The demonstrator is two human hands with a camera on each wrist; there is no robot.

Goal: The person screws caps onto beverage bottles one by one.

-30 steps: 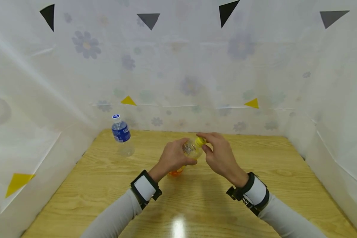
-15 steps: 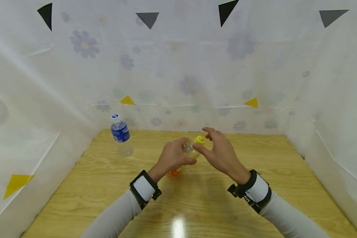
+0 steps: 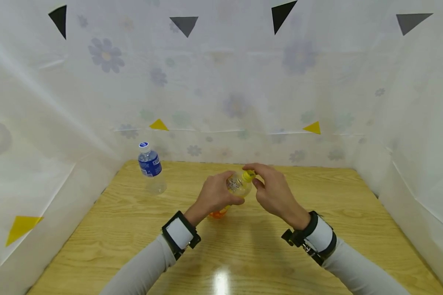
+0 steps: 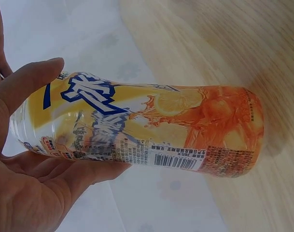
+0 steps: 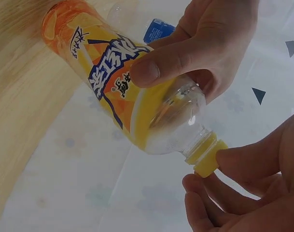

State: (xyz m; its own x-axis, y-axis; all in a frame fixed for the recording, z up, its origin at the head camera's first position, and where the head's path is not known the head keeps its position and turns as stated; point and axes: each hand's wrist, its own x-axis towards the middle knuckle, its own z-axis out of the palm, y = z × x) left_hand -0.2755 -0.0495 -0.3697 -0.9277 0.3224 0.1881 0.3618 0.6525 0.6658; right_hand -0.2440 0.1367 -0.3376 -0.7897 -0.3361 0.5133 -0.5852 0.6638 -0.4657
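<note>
My left hand [image 3: 215,192] grips a clear plastic drink bottle [image 4: 137,125] round its upper half. The bottle wears a yellow and orange wrap label with blue lettering, and it leans to the right in the head view. Its base is close to the table; whether it touches cannot be made out. At the neck, the yellow bottle cap [image 5: 210,157] is pinched between the thumb and fingers of my right hand [image 3: 275,190]. A narrow clear gap shows between the cap and the yellow ring below it in the right wrist view.
On the wooden table [image 3: 133,241], a clear bottle [image 3: 150,166] with a blue label and white cap stands upright at the back left. Pale sheeting [image 3: 221,90] with flower prints and dark and yellow triangles encloses the table's back and sides.
Half a second ago my right fingers were spread away from the cap; now they have closed back onto it. My left hand and the bottle have stayed in place.
</note>
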